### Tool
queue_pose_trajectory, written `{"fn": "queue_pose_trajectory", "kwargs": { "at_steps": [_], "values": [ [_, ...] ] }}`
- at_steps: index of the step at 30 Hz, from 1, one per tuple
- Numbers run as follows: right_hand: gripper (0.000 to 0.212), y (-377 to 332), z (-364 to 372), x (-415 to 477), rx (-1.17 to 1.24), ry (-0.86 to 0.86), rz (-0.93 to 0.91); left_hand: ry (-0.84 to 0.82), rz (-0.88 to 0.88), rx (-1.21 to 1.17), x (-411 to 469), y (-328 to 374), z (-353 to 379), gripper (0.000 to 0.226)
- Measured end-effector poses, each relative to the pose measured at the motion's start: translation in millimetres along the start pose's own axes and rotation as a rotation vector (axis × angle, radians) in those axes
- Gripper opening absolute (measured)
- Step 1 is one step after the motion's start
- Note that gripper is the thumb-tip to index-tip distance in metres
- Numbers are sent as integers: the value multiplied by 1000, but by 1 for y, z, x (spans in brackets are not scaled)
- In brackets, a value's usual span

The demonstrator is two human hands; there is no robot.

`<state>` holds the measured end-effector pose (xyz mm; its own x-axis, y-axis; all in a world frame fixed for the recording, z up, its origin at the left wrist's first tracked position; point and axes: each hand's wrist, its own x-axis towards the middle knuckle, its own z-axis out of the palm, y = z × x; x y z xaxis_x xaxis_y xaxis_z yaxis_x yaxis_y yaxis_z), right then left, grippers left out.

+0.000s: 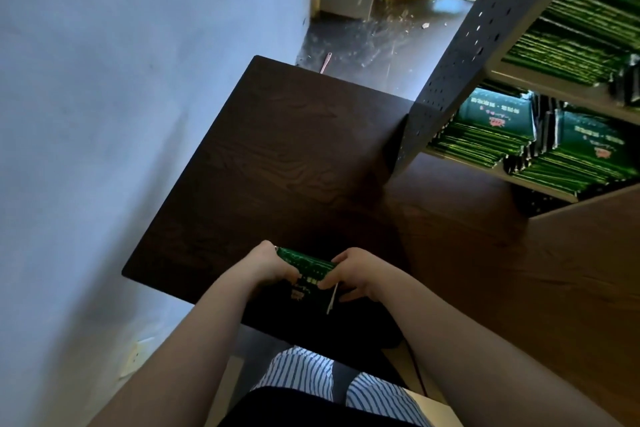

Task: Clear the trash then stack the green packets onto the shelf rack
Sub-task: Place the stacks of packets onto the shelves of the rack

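A small bundle of green packets [308,267] rests on the near edge of the dark wooden table [277,156]. My left hand [268,263] grips the bundle's left end and my right hand [353,276] grips its right end. A thin white strip [331,300] pokes out below my right fingers. The grey perforated shelf rack [457,59] stands on the table at the right, and stacks of green packets [568,146] lie on its shelves.
A pale wall runs along the left. Beyond the table's far edge the dark floor [363,42] is strewn with small bits of debris. My lap in striped fabric [304,374] shows below the table.
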<state>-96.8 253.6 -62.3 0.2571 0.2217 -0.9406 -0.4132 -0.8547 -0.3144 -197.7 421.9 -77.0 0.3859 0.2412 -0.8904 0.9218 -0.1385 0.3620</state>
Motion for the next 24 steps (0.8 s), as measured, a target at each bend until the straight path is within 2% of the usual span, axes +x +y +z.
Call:
{"fn": "queue_pose_trajectory", "kwargs": {
  "at_steps": [4, 7, 11, 13, 15, 17, 20, 24],
  "values": [
    [66, 9, -20, 1, -17, -33, -20, -87, 45, -42, -1, 14, 7, 59],
    [63, 16, -41, -1, -77, -21, -96, -91, 133, -39, -3, 31, 17, 65],
    [54, 32, -68, -11, -176, 218, -320, -11, 362, -59, -8, 58, 43, 64],
    [50, 42, -79, -16, -248, 369, -399, 73, 479, -6, -7, 69, 60, 69],
    [46, 54, -87, -17, -330, 449, -423, 125, 552, 147, -6, 76, 78, 76],
    [45, 65, -92, -17, -361, 466, -408, 163, 611, 302, -3, 76, 95, 77],
    [47, 77, -94, -16, -344, 465, -410, 197, 670, 337, -1, 73, 108, 70],
    [50, 85, -93, -14, -340, 452, -419, 164, 672, 406, -2, 76, 107, 68]
  ]
}}
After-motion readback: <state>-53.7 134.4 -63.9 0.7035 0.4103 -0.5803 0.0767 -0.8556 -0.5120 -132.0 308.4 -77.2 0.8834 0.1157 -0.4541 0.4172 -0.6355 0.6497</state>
